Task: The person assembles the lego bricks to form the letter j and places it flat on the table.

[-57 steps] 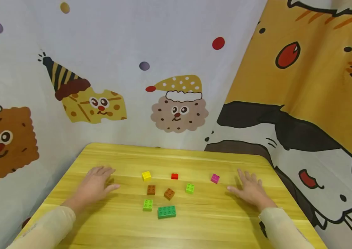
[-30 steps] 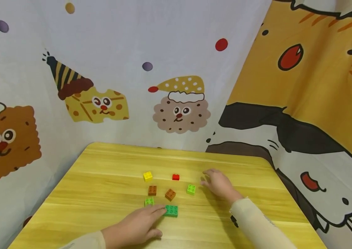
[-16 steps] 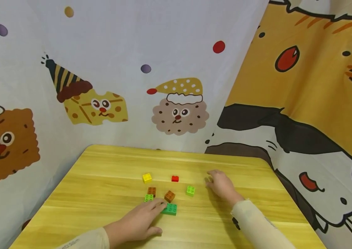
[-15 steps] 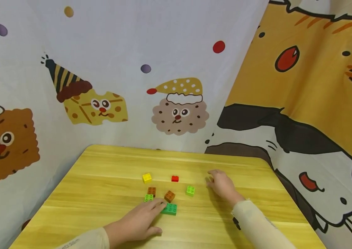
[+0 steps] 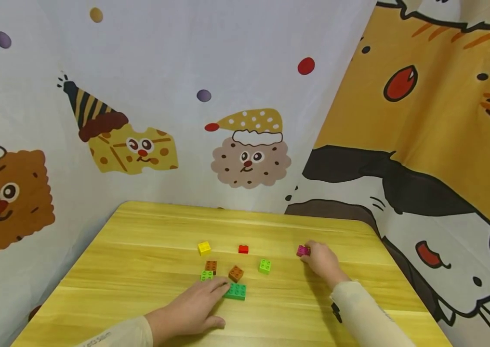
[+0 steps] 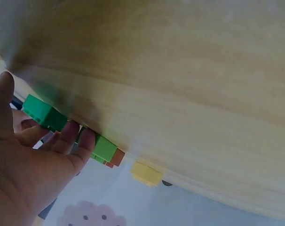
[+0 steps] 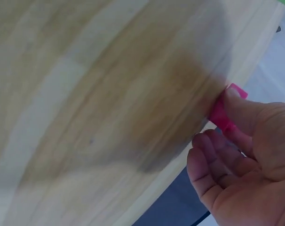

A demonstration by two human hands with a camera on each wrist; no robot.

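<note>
My right hand (image 5: pixel 324 262) pinches a magenta toy building brick (image 5: pixel 302 250) between thumb and forefinger at the table's right. The right wrist view shows this magenta brick (image 7: pixel 220 113) under the thumb, the other fingers loosely bent. My left hand (image 5: pixel 192 303) reaches in from the front, fingers extended and thumb spread apart. Its fingertips lie at a lime-green brick (image 5: pixel 206 275) and partly cover a longer dark green brick (image 5: pixel 237 291). In the left wrist view, fingertips overlap the lime brick (image 6: pixel 104 148), while the dark green brick (image 6: pixel 44 113) lies between thumb and fingers.
Two brown bricks (image 5: pixel 236 273) lie just behind the green ones. Farther back are a yellow brick (image 5: pixel 204 248) and a small red brick (image 5: pixel 243 249). Another lime-green brick (image 5: pixel 265 266) sits right of centre. A patterned cloth (image 5: pixel 175 58) hangs behind the wooden table (image 5: pixel 140 217).
From the left side, my left hand has come in to the green bricks; the near lime brick now touches a brown one. My right hand moved inward, then slightly back right, pinching the magenta brick.
</note>
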